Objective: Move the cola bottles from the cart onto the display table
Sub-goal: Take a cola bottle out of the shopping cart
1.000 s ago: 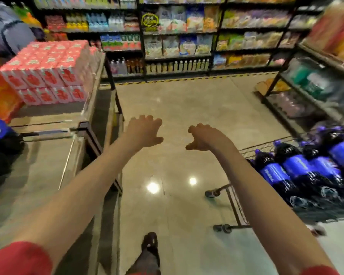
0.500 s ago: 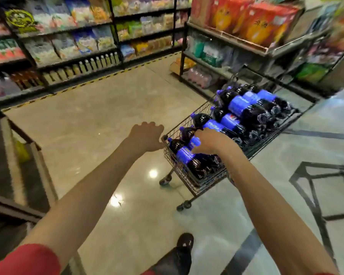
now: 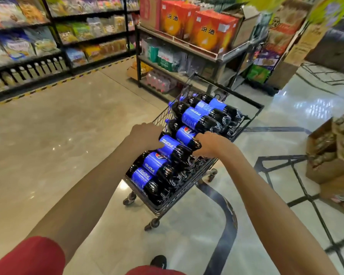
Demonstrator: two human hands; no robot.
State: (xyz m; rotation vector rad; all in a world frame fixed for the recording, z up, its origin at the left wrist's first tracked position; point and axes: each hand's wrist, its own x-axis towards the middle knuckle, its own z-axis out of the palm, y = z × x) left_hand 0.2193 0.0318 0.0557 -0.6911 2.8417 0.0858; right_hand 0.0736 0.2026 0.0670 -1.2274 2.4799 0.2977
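Note:
A wire shopping cart (image 3: 257, 110) stands on the floor straight ahead, filled with several cola bottles (image 3: 195, 117) lying on their sides, dark with blue labels. My left hand (image 3: 145, 135) curls over the neck end of a bottle (image 3: 168, 144) in the middle of the load. My right hand (image 3: 212, 144) grips the dark body of a bottle on the cart's right side, fingers wrapped over it. Whether both hands hold the same bottle is unclear. The display table is out of view.
A metal shelf rack (image 3: 199, 50) with orange boxes stands just behind the cart. Long store shelves (image 3: 54, 36) line the far left. Cardboard boxes (image 3: 334, 151) of goods sit at the right. My shoe (image 3: 158, 262) is on the tiled floor below.
The view swung right, away from the display table, onto the cart. Both hands went from hanging free in the air down onto the bottles in the cart.

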